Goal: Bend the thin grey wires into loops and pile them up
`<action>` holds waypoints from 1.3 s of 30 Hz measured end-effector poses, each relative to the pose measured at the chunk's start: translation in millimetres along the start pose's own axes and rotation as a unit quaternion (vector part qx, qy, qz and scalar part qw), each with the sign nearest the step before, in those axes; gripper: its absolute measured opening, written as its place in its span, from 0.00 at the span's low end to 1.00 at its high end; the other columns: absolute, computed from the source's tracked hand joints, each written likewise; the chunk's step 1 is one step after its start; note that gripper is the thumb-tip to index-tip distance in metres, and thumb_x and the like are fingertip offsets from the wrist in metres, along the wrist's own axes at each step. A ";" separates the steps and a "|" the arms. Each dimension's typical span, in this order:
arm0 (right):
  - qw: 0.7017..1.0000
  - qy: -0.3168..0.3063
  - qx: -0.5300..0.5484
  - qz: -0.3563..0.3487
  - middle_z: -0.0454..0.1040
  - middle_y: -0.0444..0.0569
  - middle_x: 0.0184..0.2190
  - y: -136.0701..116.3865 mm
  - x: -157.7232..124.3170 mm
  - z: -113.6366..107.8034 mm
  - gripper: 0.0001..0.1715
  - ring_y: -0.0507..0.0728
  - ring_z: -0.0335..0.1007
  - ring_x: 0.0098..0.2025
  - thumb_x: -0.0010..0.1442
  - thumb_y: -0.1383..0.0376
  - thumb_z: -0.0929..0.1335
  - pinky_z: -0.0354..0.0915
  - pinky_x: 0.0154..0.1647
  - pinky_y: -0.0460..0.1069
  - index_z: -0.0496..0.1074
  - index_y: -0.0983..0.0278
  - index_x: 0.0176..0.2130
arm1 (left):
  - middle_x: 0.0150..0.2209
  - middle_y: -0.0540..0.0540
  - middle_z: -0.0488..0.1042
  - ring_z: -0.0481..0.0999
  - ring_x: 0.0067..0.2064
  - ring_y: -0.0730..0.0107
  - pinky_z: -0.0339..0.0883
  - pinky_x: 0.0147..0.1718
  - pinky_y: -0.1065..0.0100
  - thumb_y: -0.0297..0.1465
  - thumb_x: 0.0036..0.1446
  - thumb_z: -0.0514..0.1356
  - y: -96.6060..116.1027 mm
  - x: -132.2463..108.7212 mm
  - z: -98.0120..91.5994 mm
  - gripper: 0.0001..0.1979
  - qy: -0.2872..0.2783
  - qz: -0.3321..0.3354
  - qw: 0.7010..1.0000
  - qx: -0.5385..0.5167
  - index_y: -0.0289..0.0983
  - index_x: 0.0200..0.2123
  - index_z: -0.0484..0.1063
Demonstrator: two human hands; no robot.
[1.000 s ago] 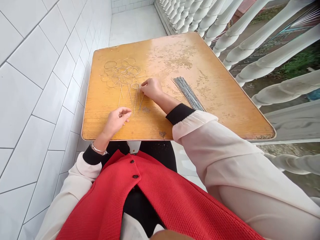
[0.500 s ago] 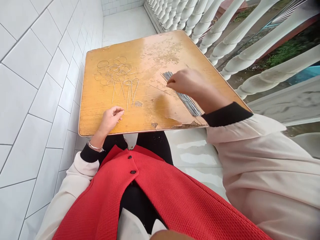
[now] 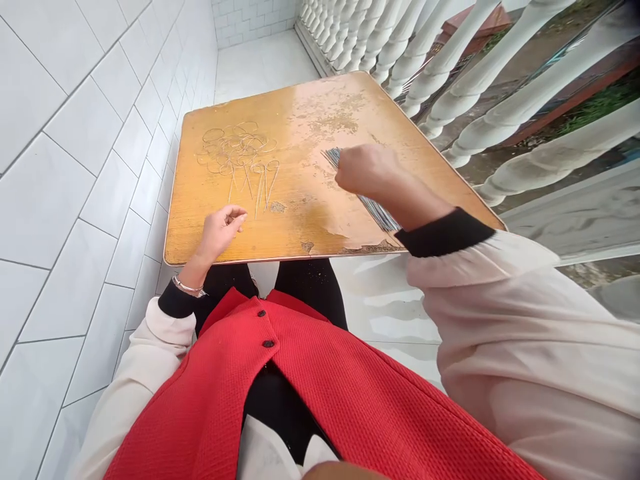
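My left hand (image 3: 221, 230) rests at the near left edge of the wooden table, its fingers loosely curled and apart, with nothing visible in them. Just beyond it lie several bent wires (image 3: 259, 190) with looped tops and straight legs. Behind these is a loose tangle of thin wire loops (image 3: 237, 145). My right hand (image 3: 367, 172) is closed above a bundle of straight grey wires (image 3: 377, 213), covering its middle. The fingertips are turned away, so what they grip is hidden.
The worn table top (image 3: 295, 233) has peeling patches and a chipped front edge. A white tiled wall (image 3: 115, 180) runs along the left. White balusters (image 3: 463, 93) line the right side, close to the table's edge.
The thin wire that stuck out leftward from my right hand no longer shows. My right hand has turned, its knuckles now facing up more. My left hand stays near the edge.
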State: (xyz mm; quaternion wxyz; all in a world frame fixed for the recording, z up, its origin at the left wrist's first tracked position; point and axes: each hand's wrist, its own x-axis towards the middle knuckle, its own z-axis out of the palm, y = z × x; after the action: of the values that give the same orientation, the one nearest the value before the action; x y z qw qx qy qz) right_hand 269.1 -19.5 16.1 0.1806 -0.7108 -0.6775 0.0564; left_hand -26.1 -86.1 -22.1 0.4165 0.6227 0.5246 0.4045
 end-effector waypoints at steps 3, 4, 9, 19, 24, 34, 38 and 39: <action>0.988 -0.096 0.111 -0.042 0.76 0.49 0.21 -27.2 -20.1 -36.0 0.15 0.54 0.75 0.28 0.56 0.82 0.70 0.66 0.33 0.50 0.73 0.66 0.24 | 0.37 0.48 0.79 0.76 0.32 0.78 0.68 0.33 0.75 0.27 0.60 0.62 15.7 8.9 -9.7 0.03 0.070 0.109 0.991 0.023 0.38 0.38 0.77; 0.971 -0.129 0.197 -0.048 0.75 0.47 0.19 -36.4 -26.0 -40.6 0.15 0.52 0.71 0.23 0.55 0.81 0.71 0.64 0.27 0.49 0.73 0.65 0.24 | 0.41 0.47 0.79 0.78 0.38 0.75 0.69 0.37 0.74 0.28 0.61 0.63 22.7 11.4 -12.3 0.05 0.094 0.150 0.983 0.037 0.39 0.40 0.77; 0.852 -0.268 0.444 -0.075 0.71 0.42 0.17 -66.8 -44.1 -15.2 0.13 0.47 0.59 0.16 0.50 0.76 0.77 0.54 0.17 0.46 0.74 0.63 0.23 | 0.56 0.43 0.74 0.73 0.59 0.60 0.65 0.57 0.65 0.28 0.59 0.66 53.2 16.6 -14.7 0.11 0.074 0.250 0.957 0.124 0.41 0.45 0.77; 0.830 -0.210 0.508 -0.094 0.71 0.41 0.19 -81.5 -62.4 9.8 0.11 0.44 0.55 0.19 0.55 0.69 0.78 0.48 0.18 0.44 0.74 0.64 0.27 | 0.37 0.43 0.76 0.72 0.44 0.63 0.66 0.36 0.66 0.34 0.69 0.54 39.5 23.1 -15.7 0.12 -0.024 0.339 0.868 0.362 0.38 0.34 0.73; 0.860 -0.155 0.475 -0.103 0.67 0.40 0.17 -83.0 -69.2 12.4 0.14 0.45 0.53 0.18 0.59 0.65 0.76 0.48 0.18 0.45 0.73 0.64 0.25 | 0.35 0.43 0.74 0.73 0.43 0.64 0.63 0.37 0.63 0.39 0.73 0.48 29.9 30.0 -17.6 0.19 0.010 0.390 0.799 0.457 0.39 0.32 0.70; 0.815 0.021 0.575 -0.066 0.71 0.41 0.22 -105.5 -72.1 34.5 0.13 0.45 0.57 0.19 0.62 0.60 0.74 0.55 0.18 0.43 0.72 0.62 0.29 | 0.27 0.50 0.73 0.71 0.31 0.71 0.62 0.33 0.64 0.36 0.69 0.57 39.9 37.2 1.9 0.15 0.078 0.304 0.921 0.232 0.40 0.27 0.69; 0.782 0.012 0.620 -0.063 0.71 0.41 0.24 -106.4 -70.2 37.1 0.16 0.45 0.58 0.19 0.62 0.55 0.74 0.57 0.18 0.44 0.72 0.62 0.30 | 0.30 0.51 0.76 0.73 0.31 0.74 0.65 0.34 0.66 0.27 0.62 0.63 49.6 37.0 -0.6 0.07 0.062 0.226 0.963 0.136 0.40 0.29 0.74; 0.778 0.008 0.626 -0.062 0.71 0.41 0.24 -105.4 -69.8 37.1 0.16 0.45 0.58 0.19 0.63 0.55 0.74 0.58 0.18 0.44 0.73 0.62 0.30 | 0.32 0.51 0.78 0.73 0.32 0.74 0.65 0.35 0.66 0.26 0.60 0.64 50.4 36.4 -3.1 0.06 0.062 0.221 0.964 0.137 0.40 0.30 0.75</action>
State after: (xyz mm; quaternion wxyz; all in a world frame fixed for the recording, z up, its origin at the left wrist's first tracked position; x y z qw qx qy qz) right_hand 152.4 -79.7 5.3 0.5943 -0.3981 -0.5341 0.4506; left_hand -8.7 -54.9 28.9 0.1939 0.7478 0.4494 0.4486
